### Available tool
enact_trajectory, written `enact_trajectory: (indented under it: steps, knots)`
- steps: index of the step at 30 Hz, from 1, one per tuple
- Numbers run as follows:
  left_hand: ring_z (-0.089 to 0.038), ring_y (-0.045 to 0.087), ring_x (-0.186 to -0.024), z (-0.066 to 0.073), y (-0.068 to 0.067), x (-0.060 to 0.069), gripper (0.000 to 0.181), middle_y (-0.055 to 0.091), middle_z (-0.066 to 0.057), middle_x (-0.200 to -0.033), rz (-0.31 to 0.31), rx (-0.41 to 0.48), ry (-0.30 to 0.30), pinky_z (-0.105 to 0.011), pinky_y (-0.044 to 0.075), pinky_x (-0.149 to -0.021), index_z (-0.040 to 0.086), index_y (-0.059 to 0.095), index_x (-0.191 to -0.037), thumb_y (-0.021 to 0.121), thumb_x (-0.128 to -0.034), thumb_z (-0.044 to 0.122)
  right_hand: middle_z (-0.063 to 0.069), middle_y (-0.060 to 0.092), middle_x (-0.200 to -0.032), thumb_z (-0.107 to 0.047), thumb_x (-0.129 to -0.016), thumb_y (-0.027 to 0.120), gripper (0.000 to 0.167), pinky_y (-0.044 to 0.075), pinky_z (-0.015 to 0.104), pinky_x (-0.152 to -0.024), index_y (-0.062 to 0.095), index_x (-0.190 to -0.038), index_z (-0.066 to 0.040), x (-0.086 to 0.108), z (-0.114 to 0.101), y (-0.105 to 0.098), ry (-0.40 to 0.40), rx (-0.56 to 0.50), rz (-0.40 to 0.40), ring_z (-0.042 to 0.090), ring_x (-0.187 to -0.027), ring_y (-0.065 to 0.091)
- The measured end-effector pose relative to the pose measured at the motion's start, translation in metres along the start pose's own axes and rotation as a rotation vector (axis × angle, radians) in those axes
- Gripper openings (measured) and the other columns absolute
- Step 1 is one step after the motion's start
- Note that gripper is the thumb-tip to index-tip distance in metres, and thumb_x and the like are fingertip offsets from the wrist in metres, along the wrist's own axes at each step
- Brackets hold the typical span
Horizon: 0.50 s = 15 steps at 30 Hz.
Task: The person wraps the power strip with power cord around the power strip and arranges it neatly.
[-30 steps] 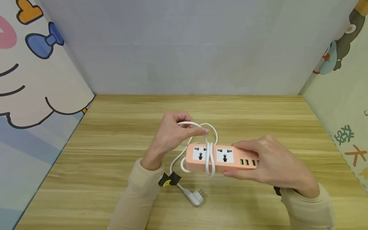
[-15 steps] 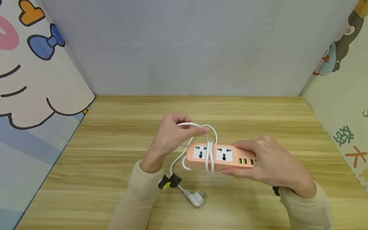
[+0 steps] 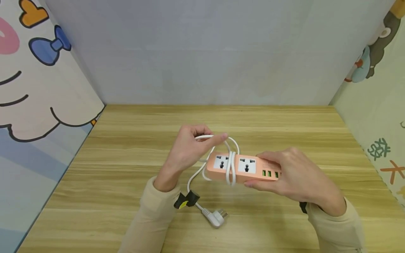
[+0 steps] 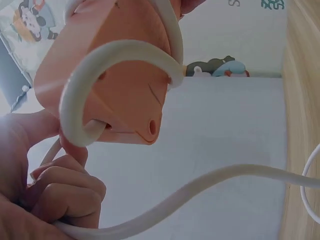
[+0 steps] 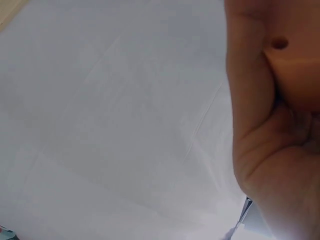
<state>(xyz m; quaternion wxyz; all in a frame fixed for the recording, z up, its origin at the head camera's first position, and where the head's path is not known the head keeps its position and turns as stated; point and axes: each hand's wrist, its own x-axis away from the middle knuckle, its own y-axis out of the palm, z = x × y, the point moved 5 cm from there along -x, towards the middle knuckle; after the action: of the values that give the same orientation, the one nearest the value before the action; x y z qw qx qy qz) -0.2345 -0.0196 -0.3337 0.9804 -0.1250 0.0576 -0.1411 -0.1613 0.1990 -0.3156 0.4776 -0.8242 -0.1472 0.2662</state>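
A peach-coloured power strip (image 3: 246,167) is held above the table by my right hand (image 3: 300,175), with fingers and thumb gripping its USB-port end. White cord (image 3: 233,168) wraps around the strip between its two white sockets. Just beyond the strip's left end, my left hand (image 3: 193,146) pinches a length of this cord. In the left wrist view the curled fingers (image 4: 70,192) hold the cord, which also loops from the strip's end (image 4: 132,112). The right palm partly hides the strip in the right wrist view. A white plug (image 3: 215,218) lies at the cord's end.
Loose cord runs from the left hand past the left wrist, where a black wrist device (image 3: 186,199) partly covers it. The wood-grain table (image 3: 126,140) meets a pale back wall (image 3: 205,52), with cartoon-printed panels (image 3: 63,95) at the sides.
My right hand has raised the power strip slightly, its left end most, so it now slopes down to the right. The left thumb has lifted a little; the plug stays put.
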Motion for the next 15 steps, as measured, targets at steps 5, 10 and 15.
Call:
enact_trajectory:
  steps: [5, 10, 15]
  knots:
    - [-0.010, 0.050, -0.067, 0.0014, 0.0011, -0.0002, 0.032, 0.060, 0.003, -0.071, -0.002, 0.002, 0.016, -0.023, 0.038, -0.057, 0.010, 0.073, -0.074, 0.075, -0.0921, 0.036, -0.019, 0.044, -0.059, -0.046, -0.077, 0.087, 0.032, 0.035, 0.018, -0.048, 0.061, -0.080, -0.027, 0.0003, 0.0023, 0.0015, -0.003, 0.007, 0.015, -0.006, -0.050, 0.037]
    - [-0.011, 0.045, -0.066, 0.0016, 0.0020, -0.0005, 0.035, 0.059, 0.003, -0.070, 0.000, -0.013, 0.014, -0.024, 0.033, -0.055, 0.010, 0.071, -0.072, 0.072, -0.0949, 0.037, -0.018, 0.046, -0.059, -0.044, -0.077, 0.088, 0.030, 0.036, 0.019, -0.047, 0.065, -0.082, -0.025, 0.0001, 0.0056, 0.0033, 0.009, 0.009, 0.026, -0.006, -0.049, 0.038]
    - [-0.012, 0.049, -0.071, 0.0020, 0.0038, -0.0001, 0.036, 0.066, 0.000, -0.076, -0.005, -0.026, 0.014, -0.025, 0.035, -0.058, 0.010, 0.072, -0.072, 0.071, -0.0955, 0.037, -0.018, 0.045, -0.057, -0.042, -0.076, 0.088, 0.030, 0.035, 0.018, -0.046, 0.064, -0.080, -0.024, -0.0002, 0.0076, 0.0033, 0.019, 0.035, 0.059, -0.006, -0.047, 0.037]
